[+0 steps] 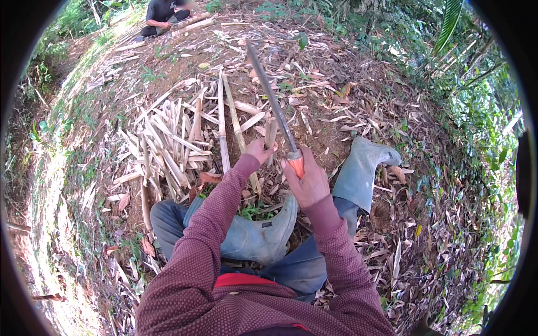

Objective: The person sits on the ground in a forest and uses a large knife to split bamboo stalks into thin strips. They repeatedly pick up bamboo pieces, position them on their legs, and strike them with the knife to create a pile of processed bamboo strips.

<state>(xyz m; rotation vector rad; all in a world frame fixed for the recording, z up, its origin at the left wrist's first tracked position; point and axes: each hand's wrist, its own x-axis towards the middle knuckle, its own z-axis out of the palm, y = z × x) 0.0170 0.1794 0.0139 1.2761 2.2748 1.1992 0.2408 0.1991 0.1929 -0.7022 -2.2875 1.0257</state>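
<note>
In my right hand [308, 182] is a machete [272, 96], its orange handle wrapped by my fingers. The long dark blade points up and away, leaning to the left. My left hand [261, 151] is closed around a short upright piece of bamboo [271, 130], just left of the blade. Whether the bamboo's lower end touches the ground is hard to tell. Two long split bamboo strips [222, 126] lie on the ground beyond my left hand. To their left a heap of split bamboo pieces [168, 148] is spread in a loose pile.
I sit on a leaf-littered slope [414, 235], legs bent, in rubber boots [260, 238]; the other boot [358, 173] stretches to the right. Another person [163, 17] sits at the far left beside long bamboo poles [190, 26]. Green bushes [482, 112] edge the right side.
</note>
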